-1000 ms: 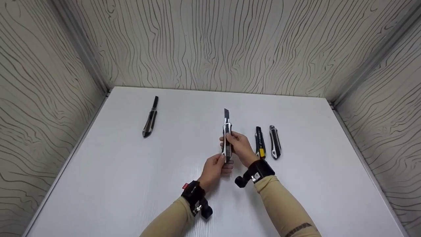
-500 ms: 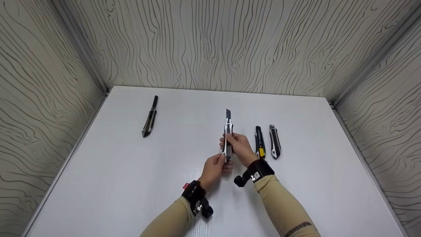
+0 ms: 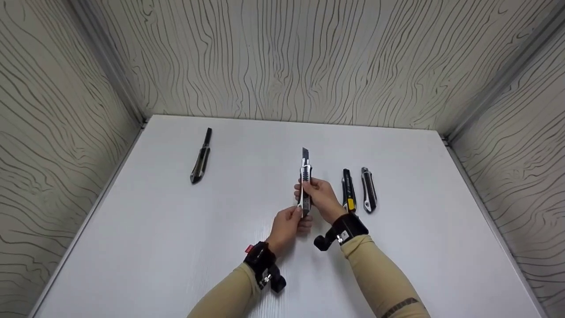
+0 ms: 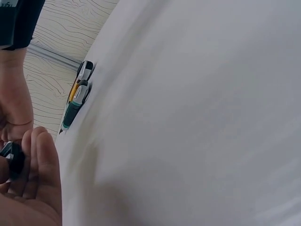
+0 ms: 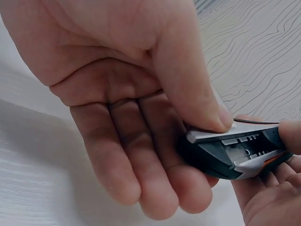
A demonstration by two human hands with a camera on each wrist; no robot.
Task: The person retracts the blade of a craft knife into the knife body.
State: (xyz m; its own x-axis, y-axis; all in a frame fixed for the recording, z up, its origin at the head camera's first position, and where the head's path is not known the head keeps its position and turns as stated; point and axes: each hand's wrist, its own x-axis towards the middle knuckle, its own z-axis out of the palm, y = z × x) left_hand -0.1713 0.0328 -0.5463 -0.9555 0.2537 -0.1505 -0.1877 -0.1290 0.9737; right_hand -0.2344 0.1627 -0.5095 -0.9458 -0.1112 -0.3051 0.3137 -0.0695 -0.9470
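Utility knife (image 3: 305, 173) | rear end pinched by left hand (image 3: 284, 227) | middle gripped by right hand (image 3: 324, 197) | blade (image 3: 305, 153) exposed at front

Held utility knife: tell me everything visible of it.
The utility knife looks dark and silvery, partly metallic, with a slotted channel. Its grey blade is out, slanted at the tip, pointing forward over the white table. The left hand pinches its butt end; the right hand grips its middle.

Tan slvs (image 3: 379, 269), R w/ dk stripe (image 3: 401, 306); blk wrist straps (image 3: 259, 257), L w/ red tag (image 3: 249, 249)
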